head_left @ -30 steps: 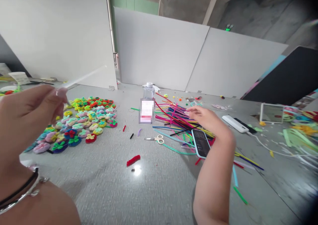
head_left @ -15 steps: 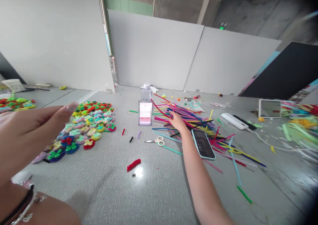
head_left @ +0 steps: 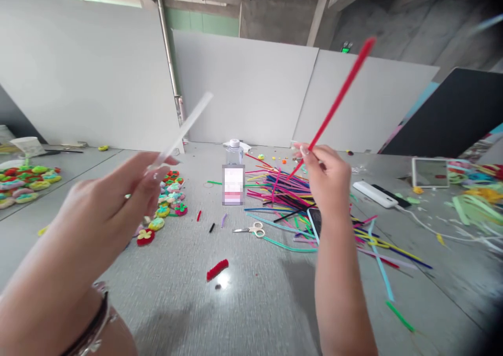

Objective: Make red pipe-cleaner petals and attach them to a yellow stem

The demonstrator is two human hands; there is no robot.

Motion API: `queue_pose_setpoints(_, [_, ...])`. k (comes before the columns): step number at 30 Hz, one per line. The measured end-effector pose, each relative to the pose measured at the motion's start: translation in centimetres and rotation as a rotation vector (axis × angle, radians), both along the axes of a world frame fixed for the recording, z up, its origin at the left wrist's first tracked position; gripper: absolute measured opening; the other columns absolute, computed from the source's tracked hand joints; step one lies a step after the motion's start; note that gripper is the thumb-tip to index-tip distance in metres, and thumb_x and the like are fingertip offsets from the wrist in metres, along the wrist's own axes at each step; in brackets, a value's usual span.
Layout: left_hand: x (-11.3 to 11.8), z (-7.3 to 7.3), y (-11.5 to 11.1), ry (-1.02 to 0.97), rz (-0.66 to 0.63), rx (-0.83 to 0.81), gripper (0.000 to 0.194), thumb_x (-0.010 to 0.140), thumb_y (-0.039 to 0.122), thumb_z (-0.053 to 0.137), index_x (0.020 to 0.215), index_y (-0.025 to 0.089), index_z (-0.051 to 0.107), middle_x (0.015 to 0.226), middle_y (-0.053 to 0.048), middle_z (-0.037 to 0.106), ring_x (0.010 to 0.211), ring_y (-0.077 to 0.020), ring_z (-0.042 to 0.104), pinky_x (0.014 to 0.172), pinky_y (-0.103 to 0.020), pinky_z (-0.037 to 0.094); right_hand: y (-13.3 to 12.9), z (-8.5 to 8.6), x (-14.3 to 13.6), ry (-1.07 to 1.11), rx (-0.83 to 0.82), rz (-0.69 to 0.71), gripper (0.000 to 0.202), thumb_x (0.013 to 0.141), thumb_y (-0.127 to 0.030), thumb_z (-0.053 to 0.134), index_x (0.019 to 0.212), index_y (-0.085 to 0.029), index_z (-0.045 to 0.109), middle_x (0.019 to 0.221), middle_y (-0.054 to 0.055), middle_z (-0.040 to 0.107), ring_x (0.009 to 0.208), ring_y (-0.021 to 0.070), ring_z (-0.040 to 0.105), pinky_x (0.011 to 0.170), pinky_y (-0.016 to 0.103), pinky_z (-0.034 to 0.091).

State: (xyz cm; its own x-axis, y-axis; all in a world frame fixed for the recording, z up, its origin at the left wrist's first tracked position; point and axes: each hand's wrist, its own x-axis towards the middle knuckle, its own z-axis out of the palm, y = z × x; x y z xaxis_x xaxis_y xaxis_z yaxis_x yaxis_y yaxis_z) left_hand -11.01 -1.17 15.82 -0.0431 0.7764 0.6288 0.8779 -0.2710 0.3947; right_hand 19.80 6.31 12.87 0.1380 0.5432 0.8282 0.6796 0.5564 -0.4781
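Observation:
My left hand (head_left: pixel 118 204) is closed on a translucent white stick (head_left: pixel 188 125), held raised and slanting up to the right; it looks like a hot glue stick or a strip, I cannot tell which. My right hand (head_left: pixel 328 175) pinches a red pipe cleaner (head_left: pixel 346 86) near its lower end, its long end pointing up and right. Below that hand lies a heap of many-coloured pipe cleaners (head_left: pixel 286 188). On the table between my arms rests a short, thick red coil of pipe cleaner (head_left: pixel 217 270). White-handled scissors (head_left: pixel 251 230) lie beyond it.
Finished pipe-cleaner flowers (head_left: pixel 167 198) are piled behind my left hand, with more flowers (head_left: pixel 29 180) farther left. A bottle (head_left: pixel 234 154) stands at the back middle. A phone (head_left: pixel 314 222) is partly hidden by my right arm. A white power bank (head_left: pixel 375 194) with a cable lies right.
My right hand has lifted a red pipe cleaner up from the heap. My left hand, still holding the white stick, has moved right and now covers part of the flower pile.

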Motion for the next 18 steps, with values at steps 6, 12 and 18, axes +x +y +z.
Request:
queue_pose_setpoints(6, [4.3, -0.6, 0.6, -0.141, 0.07, 0.146, 0.034, 0.095, 0.035, 0.043, 0.123, 0.022, 0.057, 0.058, 0.005, 0.049, 0.051, -0.0102, 0.044, 0.053, -0.023, 0.035, -5.7, 1.8, -3.7, 0.208, -0.073, 0.378, 0.027, 0.091, -0.033, 0.058, 0.117, -0.026, 0.061, 0.07, -0.002, 0.064, 0.066, 0.0159, 0.063, 0.057, 0.029, 0.046])
queue_pose_setpoints(12, [6.3, -1.8, 0.7, -0.135, -0.279, 0.08, 0.043, 0.093, 0.02, 0.038, 0.134, 0.023, 0.045, 0.089, -0.003, 0.067, 0.07, -0.014, 0.061, 0.066, -0.027, 0.048, -6.2, 1.8, -5.1, 0.331, -0.092, 0.431, 0.018, 0.096, -0.035, 0.05, 0.097, -0.024, 0.062, 0.061, -0.003, 0.056, 0.057, 0.0113, 0.056, 0.054, 0.025, 0.043])
queue_pose_setpoints(18, [6.7, -1.5, -0.3, -0.088, -0.252, 0.083, 0.04, 0.094, 0.027, 0.044, 0.133, 0.032, 0.048, 0.068, 0.002, 0.064, 0.055, -0.0128, 0.056, 0.056, -0.025, 0.044, -6.7, 1.5, -5.3, 0.2, -0.28, 0.572, 0.027, 0.096, -0.043, 0.048, 0.089, -0.021, 0.062, 0.055, -0.005, 0.053, 0.053, 0.0103, 0.052, 0.057, 0.026, 0.044])
